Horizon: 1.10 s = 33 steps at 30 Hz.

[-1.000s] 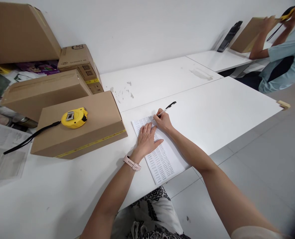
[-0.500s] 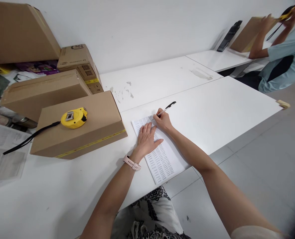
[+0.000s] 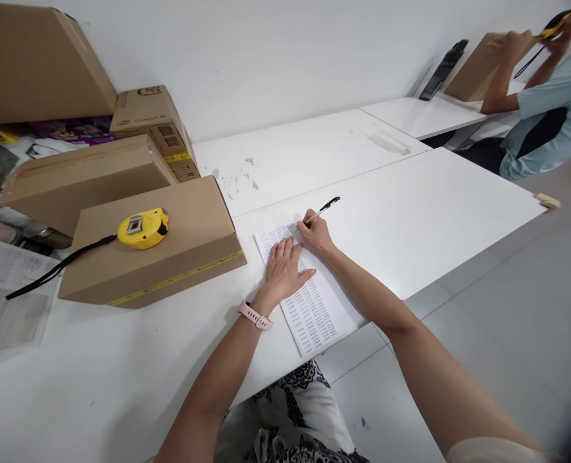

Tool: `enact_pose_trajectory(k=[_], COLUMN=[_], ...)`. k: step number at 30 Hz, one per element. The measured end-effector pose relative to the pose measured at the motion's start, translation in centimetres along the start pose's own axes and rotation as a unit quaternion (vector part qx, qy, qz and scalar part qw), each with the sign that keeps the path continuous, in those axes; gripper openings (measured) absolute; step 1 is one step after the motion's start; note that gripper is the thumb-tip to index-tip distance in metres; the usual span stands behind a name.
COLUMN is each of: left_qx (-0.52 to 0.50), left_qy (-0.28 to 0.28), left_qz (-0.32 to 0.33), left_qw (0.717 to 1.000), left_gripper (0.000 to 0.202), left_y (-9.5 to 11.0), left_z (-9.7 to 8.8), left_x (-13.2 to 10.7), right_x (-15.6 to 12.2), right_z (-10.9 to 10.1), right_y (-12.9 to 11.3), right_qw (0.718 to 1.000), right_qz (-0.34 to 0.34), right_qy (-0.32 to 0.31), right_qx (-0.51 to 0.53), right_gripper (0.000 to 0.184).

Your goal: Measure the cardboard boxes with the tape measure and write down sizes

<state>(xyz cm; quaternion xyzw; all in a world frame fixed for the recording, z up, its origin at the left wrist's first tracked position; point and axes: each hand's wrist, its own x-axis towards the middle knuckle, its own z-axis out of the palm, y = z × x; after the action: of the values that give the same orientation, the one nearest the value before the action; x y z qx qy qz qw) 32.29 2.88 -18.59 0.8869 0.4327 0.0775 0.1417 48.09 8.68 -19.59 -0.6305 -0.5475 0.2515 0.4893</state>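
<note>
A white sheet of paper [image 3: 309, 315] with columns of handwriting lies at the front edge of the white table [image 3: 440, 212]. My left hand [image 3: 285, 269] rests flat on it, fingers stretched out and thumb apart. Around a pen [image 3: 330, 204] with a black end, my right hand [image 3: 316, 233] is closed near the top of the sheet; the pen's tip is hidden by my fingers. To the left, a yellow tape measure [image 3: 143, 229] with a black strap sits on a closed cardboard box [image 3: 189, 218].
More cardboard boxes [image 3: 153, 119] and packed goods stand behind at the left. Printed papers [image 3: 10, 296] lie at the left edge. Far right, a co-worker [image 3: 550, 122] in a light blue top holds another tape measure by a box [image 3: 476, 67], near a dark bottle [image 3: 444, 71].
My hands, the pen and the paper look almost unchanged. The co-worker's hand at the far box has shifted slightly.
</note>
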Motion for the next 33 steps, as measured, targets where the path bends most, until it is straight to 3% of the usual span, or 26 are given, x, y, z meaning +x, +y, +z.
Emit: enact_pose_trajectory(k=[18, 33], left_qx=[-0.007, -0.003], left_qy=[-0.007, -0.009], left_qz=[-0.004, -0.001], left_qw=[1.000, 1.000], left_gripper=[0.074, 0.075], left_y=[0.05, -0.11], left_z=[-0.20, -0.14], left_x=[0.01, 0.02], right_x=[0.04, 0.21], right_z=[-0.04, -0.09], right_y=[-0.16, 0.15], right_qw=[1.000, 0.999], right_qz=[0.008, 0.007], right_qy=[0.010, 0.034], right_qx=[-0.021, 0.027], right_gripper=[0.018, 0.018])
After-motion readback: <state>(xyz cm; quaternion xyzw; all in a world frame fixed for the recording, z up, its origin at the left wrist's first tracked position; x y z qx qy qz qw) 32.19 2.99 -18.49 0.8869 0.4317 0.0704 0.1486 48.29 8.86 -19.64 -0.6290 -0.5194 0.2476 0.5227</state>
